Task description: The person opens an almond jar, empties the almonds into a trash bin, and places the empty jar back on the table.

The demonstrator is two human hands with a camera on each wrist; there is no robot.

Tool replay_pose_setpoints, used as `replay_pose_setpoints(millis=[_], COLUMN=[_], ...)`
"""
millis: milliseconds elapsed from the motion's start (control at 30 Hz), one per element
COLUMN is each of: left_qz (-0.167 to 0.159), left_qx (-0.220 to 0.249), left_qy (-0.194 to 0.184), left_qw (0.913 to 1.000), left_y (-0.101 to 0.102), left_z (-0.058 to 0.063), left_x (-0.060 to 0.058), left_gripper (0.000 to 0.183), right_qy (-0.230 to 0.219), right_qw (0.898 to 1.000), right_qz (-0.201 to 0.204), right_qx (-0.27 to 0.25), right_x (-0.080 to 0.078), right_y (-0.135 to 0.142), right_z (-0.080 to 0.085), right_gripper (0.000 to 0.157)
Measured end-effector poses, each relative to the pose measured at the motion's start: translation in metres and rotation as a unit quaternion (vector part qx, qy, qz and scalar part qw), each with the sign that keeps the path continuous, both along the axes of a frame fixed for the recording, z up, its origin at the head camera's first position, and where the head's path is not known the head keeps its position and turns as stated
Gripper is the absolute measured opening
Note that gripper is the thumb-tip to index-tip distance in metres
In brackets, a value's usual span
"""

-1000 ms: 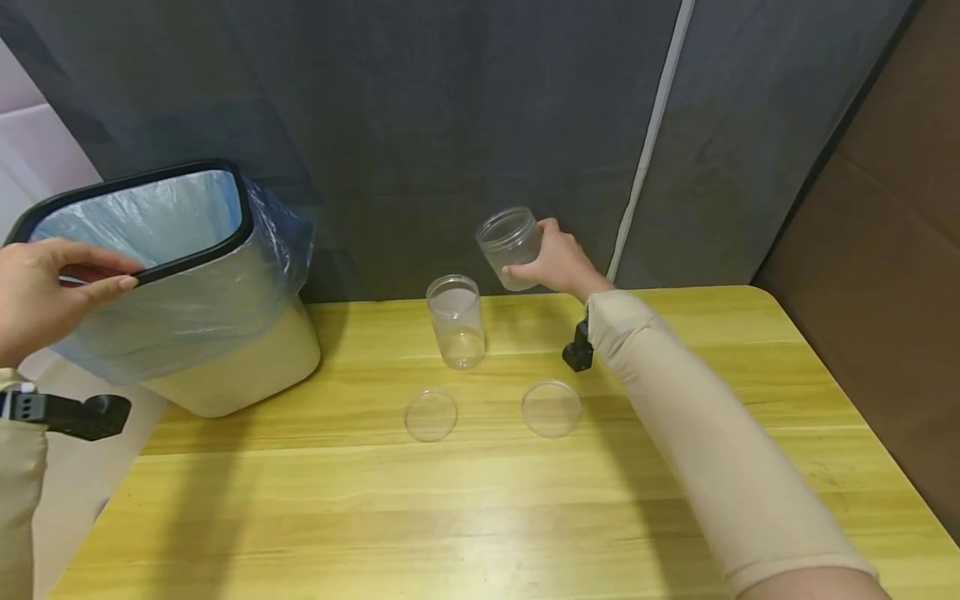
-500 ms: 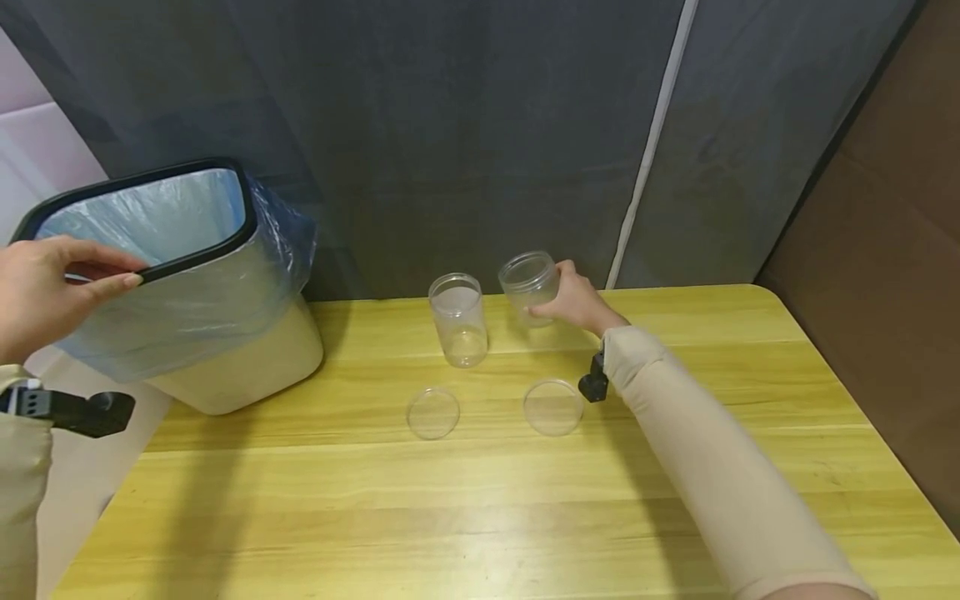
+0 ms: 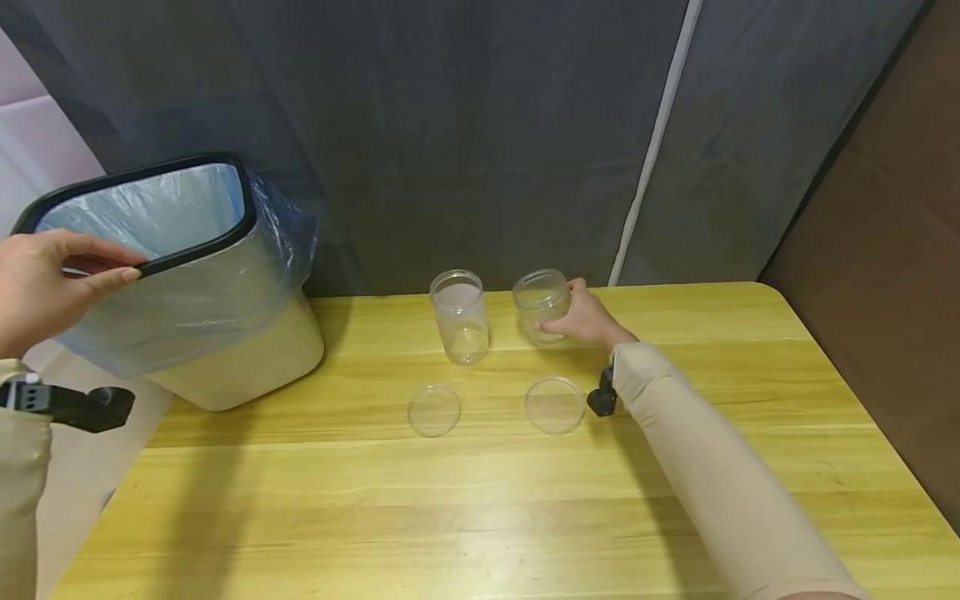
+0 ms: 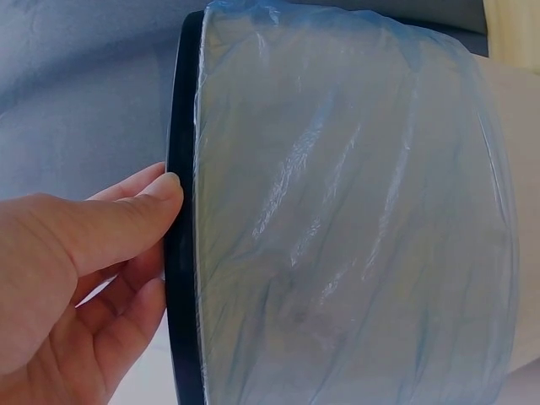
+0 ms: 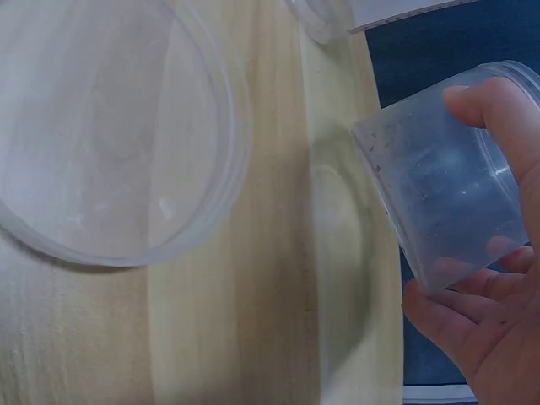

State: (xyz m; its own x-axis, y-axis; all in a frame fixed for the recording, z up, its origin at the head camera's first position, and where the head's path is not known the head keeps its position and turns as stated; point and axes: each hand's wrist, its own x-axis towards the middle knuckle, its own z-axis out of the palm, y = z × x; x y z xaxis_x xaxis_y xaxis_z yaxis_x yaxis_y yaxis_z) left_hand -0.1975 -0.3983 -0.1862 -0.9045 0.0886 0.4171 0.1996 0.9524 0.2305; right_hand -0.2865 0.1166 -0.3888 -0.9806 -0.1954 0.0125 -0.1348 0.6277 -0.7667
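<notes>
My left hand (image 3: 63,283) pinches the black rim (image 3: 201,250) of a cream trash bin (image 3: 251,358) lined with a translucent blue bag. In the left wrist view, the thumb (image 4: 139,219) and fingers meet on that rim. My right hand (image 3: 588,319) grips a clear plastic jar (image 3: 540,308) without a lid, slightly tilted. The right wrist view shows the jar (image 5: 447,181) just above the table, with small dark specks near its base. A second clear jar (image 3: 460,329) stands upright and lidless to its left. Two clear round lids (image 3: 435,411) lie in front of the jars.
The wooden table (image 3: 450,508) has its back edge along a dark grey curtain (image 3: 450,142). A white cable strip (image 3: 656,142) runs down the curtain. On the right rises a brown panel (image 3: 885,242). The bin stands at the table's back left corner.
My right hand has lowered the jar toward the table and moved it right, bringing it more upright. The left hand stays on the bin's rim.
</notes>
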Motion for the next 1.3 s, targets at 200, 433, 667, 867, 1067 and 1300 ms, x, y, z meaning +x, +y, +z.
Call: replay_pose_setpoints(millis=[200, 433, 667, 867, 1067, 1300], left_qz=[0.018, -0.004, -0.003, -0.015, -0.004, -0.002], left_qx=[-0.002, 0.006, 0.009, 0.015, 0.030, 0.034], left_qy=[-0.004, 0.003, 0.006, 0.010, 0.006, 0.013], left_qw=[0.9998, 1.0000, 0.9999, 0.9997, 0.9995, 0.9993], left_y=[-0.007, 0.000, 0.007, -0.021, -0.011, -0.010], left_z=[-0.004, 0.000, 0.003, -0.012, -0.008, -0.008], left_x=[-0.006, -0.001, 0.004, -0.015, -0.009, -0.008], left_gripper=[0.007, 0.014, 0.014, 0.020, 0.012, 0.007], right_qy=[-0.010, -0.013, -0.018, -0.030, -0.027, -0.025], right_qw=[1.000, 1.000, 1.000, 0.999, 1.000, 1.000], right_qz=[-0.001, -0.001, -0.002, -0.002, 0.001, -0.002], right_qx=[0.005, -0.001, -0.004, 0.010, 0.002, -0.016], right_x=[0.001, 0.002, 0.004, 0.008, 0.009, 0.010], right_y=[-0.001, 0.002, 0.007, 0.011, 0.014, 0.018], right_z=[-0.004, -0.012, -0.016, -0.019, -0.025, -0.033], right_gripper=[0.088, 0.092, 0.098, 0.097, 0.093, 0.094])
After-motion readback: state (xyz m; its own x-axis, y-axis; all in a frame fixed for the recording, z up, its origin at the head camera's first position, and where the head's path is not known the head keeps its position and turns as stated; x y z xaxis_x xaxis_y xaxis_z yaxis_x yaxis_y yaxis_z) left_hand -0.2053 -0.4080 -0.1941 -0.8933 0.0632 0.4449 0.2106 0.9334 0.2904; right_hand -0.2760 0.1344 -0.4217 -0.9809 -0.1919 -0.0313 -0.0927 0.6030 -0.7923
